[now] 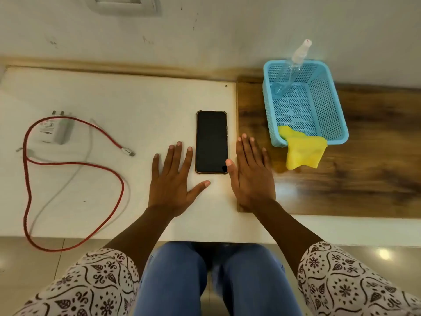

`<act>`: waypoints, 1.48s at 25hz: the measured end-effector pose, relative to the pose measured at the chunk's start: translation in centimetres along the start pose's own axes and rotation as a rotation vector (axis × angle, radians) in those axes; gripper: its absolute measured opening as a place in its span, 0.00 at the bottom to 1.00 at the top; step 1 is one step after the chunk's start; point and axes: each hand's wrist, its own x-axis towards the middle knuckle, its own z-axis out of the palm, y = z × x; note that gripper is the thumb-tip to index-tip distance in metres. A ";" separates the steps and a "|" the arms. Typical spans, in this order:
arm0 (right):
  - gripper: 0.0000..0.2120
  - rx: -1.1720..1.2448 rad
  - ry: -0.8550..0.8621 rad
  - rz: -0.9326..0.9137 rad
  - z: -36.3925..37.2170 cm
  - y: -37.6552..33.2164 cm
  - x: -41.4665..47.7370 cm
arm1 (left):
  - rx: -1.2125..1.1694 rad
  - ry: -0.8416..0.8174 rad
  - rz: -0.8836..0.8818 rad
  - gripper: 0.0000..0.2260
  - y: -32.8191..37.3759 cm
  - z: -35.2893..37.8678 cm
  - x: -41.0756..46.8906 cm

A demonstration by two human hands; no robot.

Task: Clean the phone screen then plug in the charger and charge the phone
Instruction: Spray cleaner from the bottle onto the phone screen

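A black phone lies face up, screen dark, on the white table. My left hand rests flat and open just left of it. My right hand lies flat on the right, its thumb tip touching the phone's lower right corner. At the far left sits a white charger adapter with a red cable looped around it, the plug end loose. A yellow cloth hangs over the front rim of a blue basket, and a clear spray bottle leans inside it.
A white wall socket plate sits on the wall at the top left. The basket stands on a dark wooden board to the right. A grey cable lies beside the red one. My knees in blue jeans are below the table edge.
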 end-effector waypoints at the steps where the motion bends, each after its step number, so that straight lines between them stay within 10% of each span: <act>1: 0.32 -0.012 0.009 0.004 -0.1 -0.1 -0.1 | 0.007 0.001 -0.004 0.38 0.0 -0.1 -0.1; 20: 0.28 0.045 -0.028 -0.017 -1.1 -0.5 -0.1 | 0.048 0.110 -0.001 0.30 -0.5 0.8 -0.1; 27: 0.21 0.464 0.764 -0.034 -11.5 -0.1 6.6 | -0.037 0.128 0.011 0.30 -0.7 0.7 -0.1; 37: 0.22 0.418 0.611 0.100 -11.6 5.5 14.7 | -0.062 0.133 0.000 0.30 -0.5 0.4 -0.2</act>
